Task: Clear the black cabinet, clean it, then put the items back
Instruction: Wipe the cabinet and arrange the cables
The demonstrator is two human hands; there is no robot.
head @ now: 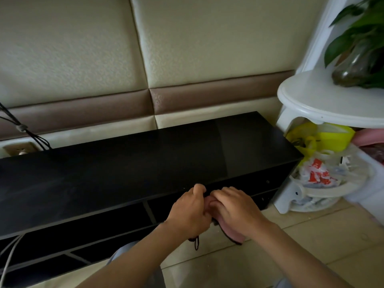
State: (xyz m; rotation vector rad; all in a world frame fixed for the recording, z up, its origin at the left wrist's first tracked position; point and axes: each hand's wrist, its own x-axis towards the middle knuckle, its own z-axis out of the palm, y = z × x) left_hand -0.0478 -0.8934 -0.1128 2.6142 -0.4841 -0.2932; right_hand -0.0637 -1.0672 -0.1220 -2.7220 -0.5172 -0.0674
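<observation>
A: Room and surface first?

B: Low, long black cabinet (124,169), set against a padded wall (72,48) of cream panels with a brown band. Matte top, faintly streaked toward the left, glossier toward the right. Open compartments under the front edge. Beige tiled floor (311,235) in front.

A: And around it?

B: Wall socket (19,150) behind the left end, with black cables (25,129) running down past it. Grey cable (10,252) hanging at the far left front. At the right end, a white stand (332,104) with a round shelf, carrying a leafy plant (357,28) in a glass bottle (353,67). Under that shelf, a yellow bag (320,138) and a white bag (318,173) with red print, both crumpled plastic.

A: Hands?

B: Reaching forward from below, meeting just in front of the cabinet's front edge, right of centre. Left hand (189,208) fisted, fingers curled tight on one end of a pink cloth (232,233). Right hand (234,208) knuckles up, fingers bent over the same cloth, touching the left.

A: The cloth itself?

B: Soft, bunched between the two hands — a dark-edged flap hanging below the right wrist. Thin dark cord (196,243) dangling under the left hand — joined to the cloth or not, impossible to tell.
</observation>
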